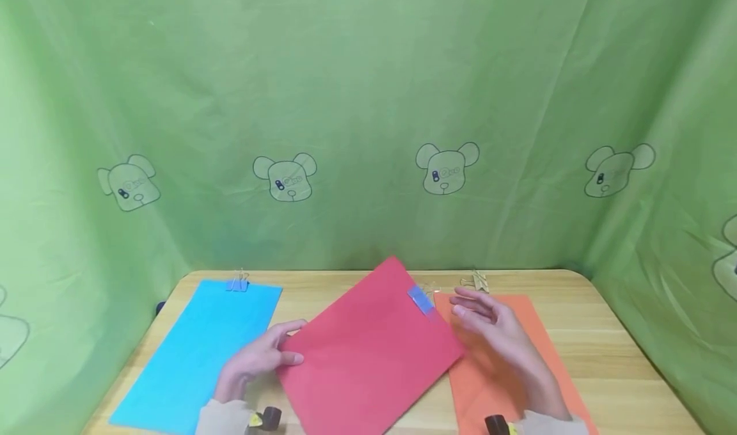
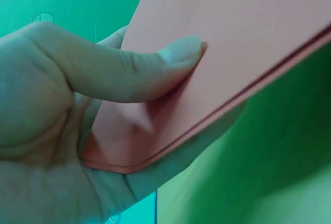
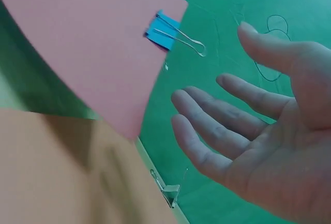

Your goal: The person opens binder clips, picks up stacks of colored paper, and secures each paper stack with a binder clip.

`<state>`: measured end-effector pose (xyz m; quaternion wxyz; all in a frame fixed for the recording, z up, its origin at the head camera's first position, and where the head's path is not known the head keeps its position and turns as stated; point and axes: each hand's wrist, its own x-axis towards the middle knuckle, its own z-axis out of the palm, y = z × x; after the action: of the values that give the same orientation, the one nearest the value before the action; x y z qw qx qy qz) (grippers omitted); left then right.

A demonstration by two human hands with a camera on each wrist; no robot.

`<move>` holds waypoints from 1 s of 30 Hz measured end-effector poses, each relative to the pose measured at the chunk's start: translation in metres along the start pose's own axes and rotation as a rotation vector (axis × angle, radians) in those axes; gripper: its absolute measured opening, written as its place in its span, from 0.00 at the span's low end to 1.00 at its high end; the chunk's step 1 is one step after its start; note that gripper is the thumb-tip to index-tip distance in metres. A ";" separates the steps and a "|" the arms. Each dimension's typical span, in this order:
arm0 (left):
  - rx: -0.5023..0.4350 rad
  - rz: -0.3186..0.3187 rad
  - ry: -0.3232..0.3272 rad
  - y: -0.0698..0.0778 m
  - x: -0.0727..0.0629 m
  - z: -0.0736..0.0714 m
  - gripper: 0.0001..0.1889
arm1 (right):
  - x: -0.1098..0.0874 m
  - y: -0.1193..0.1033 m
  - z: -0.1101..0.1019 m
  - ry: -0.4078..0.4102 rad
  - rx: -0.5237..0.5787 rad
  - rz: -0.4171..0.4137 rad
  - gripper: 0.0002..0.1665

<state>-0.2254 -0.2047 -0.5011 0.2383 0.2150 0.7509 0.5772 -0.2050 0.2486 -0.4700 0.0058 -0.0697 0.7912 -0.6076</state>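
My left hand (image 1: pixel 261 355) pinches a stack of red paper (image 1: pixel 368 352) near its left corner. The thumb (image 2: pixel 150 71) lies across the top face, and the other fingers are mostly hidden beneath. Layered edges show along the stack's side in the left wrist view. The sheets are tilted, raised over the table, with a blue binder clip (image 1: pixel 421 300) gripping their far right edge. Fingers spread and loosely bent, my right hand (image 3: pixel 248 125) holds nothing. It hovers just right of that clip, over the orange paper (image 1: pixel 495 358).
Blue paper (image 1: pixel 201 352) lies on the left of the wooden table (image 1: pixel 616 364), a blue binder clip (image 1: pixel 237 285) at its top edge. A gold-coloured binder clip (image 1: pixel 480 281) sits at the orange paper's top edge. A green curtain (image 1: pixel 368 102) with bear-head drawings surrounds the table.
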 end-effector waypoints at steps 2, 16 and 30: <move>0.008 -0.018 0.042 -0.004 -0.004 -0.001 0.29 | 0.001 0.001 -0.003 0.029 -0.033 -0.024 0.34; -0.138 -0.123 0.262 -0.024 -0.043 0.007 0.40 | 0.002 0.003 -0.030 0.143 -0.543 -0.151 0.29; -0.179 -0.255 0.380 -0.029 -0.059 0.032 0.39 | 0.070 0.015 -0.041 0.047 -0.935 -0.186 0.33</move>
<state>-0.1603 -0.2227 -0.5296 0.1818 -0.0161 0.7492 0.6367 -0.2801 0.2834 -0.4685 -0.0985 -0.1213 0.9701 -0.1859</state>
